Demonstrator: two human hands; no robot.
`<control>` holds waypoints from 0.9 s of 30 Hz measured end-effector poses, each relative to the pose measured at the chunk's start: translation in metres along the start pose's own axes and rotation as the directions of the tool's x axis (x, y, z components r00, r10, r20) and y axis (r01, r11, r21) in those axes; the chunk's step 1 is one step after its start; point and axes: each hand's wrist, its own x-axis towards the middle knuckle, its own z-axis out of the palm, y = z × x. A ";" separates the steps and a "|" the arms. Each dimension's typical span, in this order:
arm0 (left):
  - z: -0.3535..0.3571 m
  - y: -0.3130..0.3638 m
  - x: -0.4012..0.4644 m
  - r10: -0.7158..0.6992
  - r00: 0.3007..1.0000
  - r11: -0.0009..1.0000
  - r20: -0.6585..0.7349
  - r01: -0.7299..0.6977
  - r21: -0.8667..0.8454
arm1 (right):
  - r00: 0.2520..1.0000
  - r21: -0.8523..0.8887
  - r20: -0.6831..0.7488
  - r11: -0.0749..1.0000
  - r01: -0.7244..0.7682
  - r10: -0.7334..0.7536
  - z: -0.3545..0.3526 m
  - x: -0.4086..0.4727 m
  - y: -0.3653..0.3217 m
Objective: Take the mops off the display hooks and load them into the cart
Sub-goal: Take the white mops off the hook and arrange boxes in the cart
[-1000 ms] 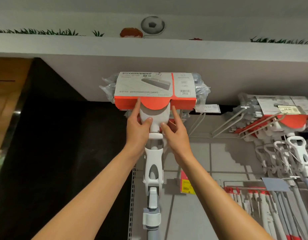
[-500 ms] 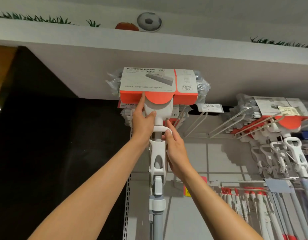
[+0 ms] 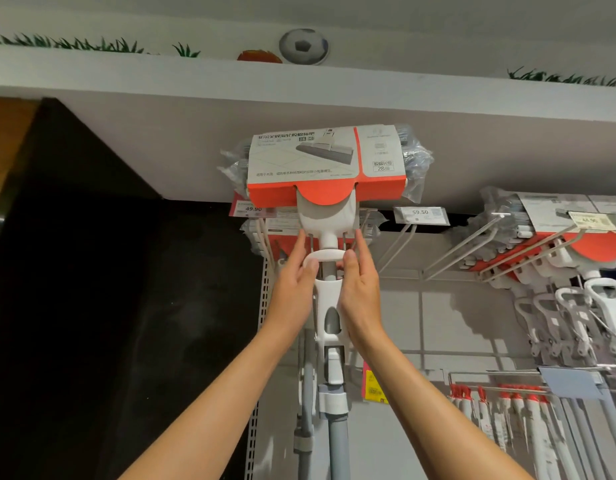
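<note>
Store wall, mop [image 3: 325, 216] between both hands

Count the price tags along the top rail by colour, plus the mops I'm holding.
Pink-red price tag reading 49.90: 1
White price tag reading 59.50: 1
Pale yellow price tag at far right: 1
White sponge mop with red-and-grey card sleeve: 1
Total: 4

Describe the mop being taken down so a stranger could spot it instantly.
Look under the long white shelf, left of the 59.50 price tag. The mop there has both hands, left hand and right hand, on its white neck, unlike the mops still hanging at right.
</note>
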 end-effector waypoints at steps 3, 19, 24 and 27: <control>0.010 -0.009 -0.016 -0.021 1.000 1.000 0.001 0.021 -0.002 | 1.000 0.009 0.019 1.000 -0.002 0.002 0.001 0.005 -0.004; 0.030 -0.002 -0.042 -0.043 0.998 0.995 -0.043 0.047 0.082 | 0.996 0.093 0.033 0.992 -0.082 0.080 0.005 0.036 -0.014; 0.030 0.001 -0.035 0.004 0.994 0.993 -0.107 0.009 0.121 | 0.963 0.058 0.241 0.989 -0.138 0.120 -0.004 0.039 -0.021; 0.027 -0.005 -0.028 0.052 0.986 0.988 -0.159 -0.027 0.154 | 0.933 0.016 0.344 0.993 -0.119 0.106 -0.012 0.033 -0.018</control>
